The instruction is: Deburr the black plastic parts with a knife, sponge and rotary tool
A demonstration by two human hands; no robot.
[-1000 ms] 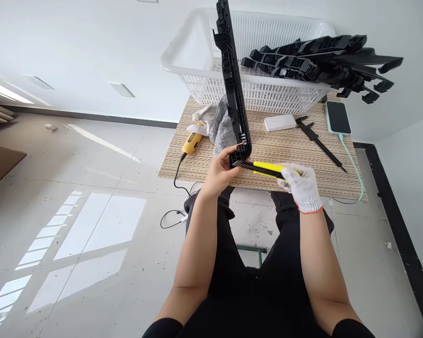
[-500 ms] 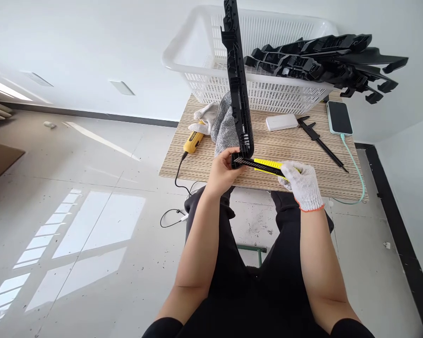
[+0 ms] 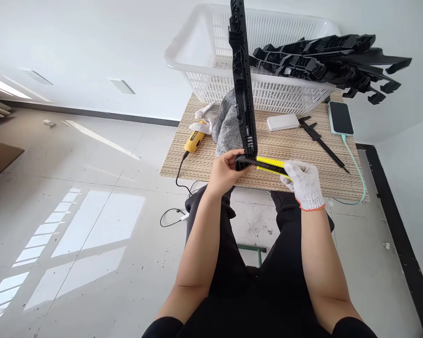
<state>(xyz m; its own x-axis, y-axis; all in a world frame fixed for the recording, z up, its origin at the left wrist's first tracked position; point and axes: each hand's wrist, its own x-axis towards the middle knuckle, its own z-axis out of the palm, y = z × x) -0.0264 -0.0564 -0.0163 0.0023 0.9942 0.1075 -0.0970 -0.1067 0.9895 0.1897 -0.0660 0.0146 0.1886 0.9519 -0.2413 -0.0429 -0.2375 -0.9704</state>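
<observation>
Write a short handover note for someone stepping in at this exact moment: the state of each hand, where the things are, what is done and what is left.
Left hand: bare, gripping the bottom end of the long black plastic part, which stands upright on the table.
Right hand: in a white glove, holding the yellow knife flat, its tip at the part's bottom end.
Other black parts lie across the white basket behind. The grey cloth, yellow tool, caliper and phone lie on the table.
Done: cannot tell how much of the part is trimmed.
Left: probably finishing the bottom end.
</observation>
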